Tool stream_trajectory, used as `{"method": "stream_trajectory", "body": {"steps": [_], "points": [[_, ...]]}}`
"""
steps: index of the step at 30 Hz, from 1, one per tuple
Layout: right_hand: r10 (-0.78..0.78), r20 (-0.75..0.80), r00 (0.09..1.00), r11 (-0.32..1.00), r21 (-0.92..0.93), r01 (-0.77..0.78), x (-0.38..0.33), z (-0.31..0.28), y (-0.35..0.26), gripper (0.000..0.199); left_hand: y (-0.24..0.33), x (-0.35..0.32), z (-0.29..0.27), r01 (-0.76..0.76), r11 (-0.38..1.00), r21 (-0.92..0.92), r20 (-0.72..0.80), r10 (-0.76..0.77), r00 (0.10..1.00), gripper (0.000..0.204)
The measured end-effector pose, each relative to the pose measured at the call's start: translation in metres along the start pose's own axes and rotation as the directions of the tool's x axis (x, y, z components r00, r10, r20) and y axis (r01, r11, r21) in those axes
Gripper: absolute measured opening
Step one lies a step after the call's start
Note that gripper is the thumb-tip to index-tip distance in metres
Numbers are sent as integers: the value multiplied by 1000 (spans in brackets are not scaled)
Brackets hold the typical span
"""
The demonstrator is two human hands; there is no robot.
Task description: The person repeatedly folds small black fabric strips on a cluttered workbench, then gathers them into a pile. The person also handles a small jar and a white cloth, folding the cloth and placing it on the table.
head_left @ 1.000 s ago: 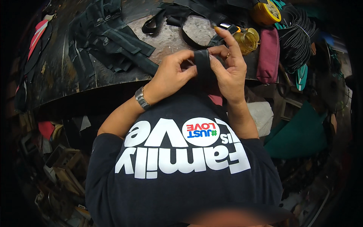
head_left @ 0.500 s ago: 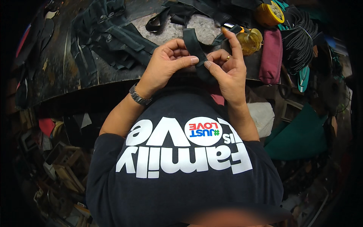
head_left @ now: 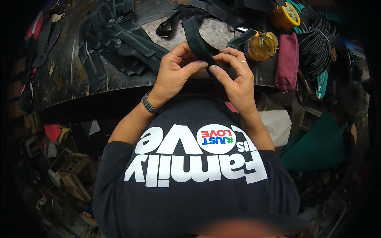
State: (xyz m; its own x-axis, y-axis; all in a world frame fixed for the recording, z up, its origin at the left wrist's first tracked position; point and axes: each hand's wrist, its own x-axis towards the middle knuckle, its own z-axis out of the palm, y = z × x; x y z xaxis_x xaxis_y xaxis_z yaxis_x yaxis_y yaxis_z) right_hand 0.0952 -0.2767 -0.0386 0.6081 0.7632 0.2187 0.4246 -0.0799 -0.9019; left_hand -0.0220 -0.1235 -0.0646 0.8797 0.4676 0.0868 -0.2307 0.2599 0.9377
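A dark fabric strap (head_left: 195, 37) runs from the worktable toward my chest. Both hands pinch its near end above the table's front edge. My left hand (head_left: 176, 71), with a metal watch at the wrist, holds the strap from the left with thumb and fingers. My right hand (head_left: 234, 75), wearing a ring, grips it from the right, thumb pressed on the strap. The strap's lower end is hidden between my fingers.
A dark, worn worktable (head_left: 99, 85) holds a pile of dark straps (head_left: 119, 43), an amber glass jar (head_left: 262, 47), a maroon pouch (head_left: 287, 59), a yellow roll (head_left: 283, 16) and a coil of black cord (head_left: 317, 47). Teal cloth (head_left: 317, 146) and clutter lie below.
The strap has been drawn out longer and straighter toward the table. My hands have shifted slightly, fingers re-pinching the strap's near end.
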Motion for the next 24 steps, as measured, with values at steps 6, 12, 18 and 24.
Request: {"method": "stream_trajectory", "body": {"steps": [6,12,18,24], "points": [[72,-53,996,954,296,-53,1,7,3,20,-5,1,-2,-68,996,65,-4,69,998,22],[89,-77,993,912,408,-50,0,7,4,20,-8,1,0,15,1000,-23,-40,-16,999,26],[45,-103,994,954,298,-12,-2,9,0,21,-9,2,3,154,947,-280,-44,-173,984,39],[-412,-106,905,828,-458,323,0,10,2,31,-10,4,0,186,904,-384,-35,-216,976,44]]}}
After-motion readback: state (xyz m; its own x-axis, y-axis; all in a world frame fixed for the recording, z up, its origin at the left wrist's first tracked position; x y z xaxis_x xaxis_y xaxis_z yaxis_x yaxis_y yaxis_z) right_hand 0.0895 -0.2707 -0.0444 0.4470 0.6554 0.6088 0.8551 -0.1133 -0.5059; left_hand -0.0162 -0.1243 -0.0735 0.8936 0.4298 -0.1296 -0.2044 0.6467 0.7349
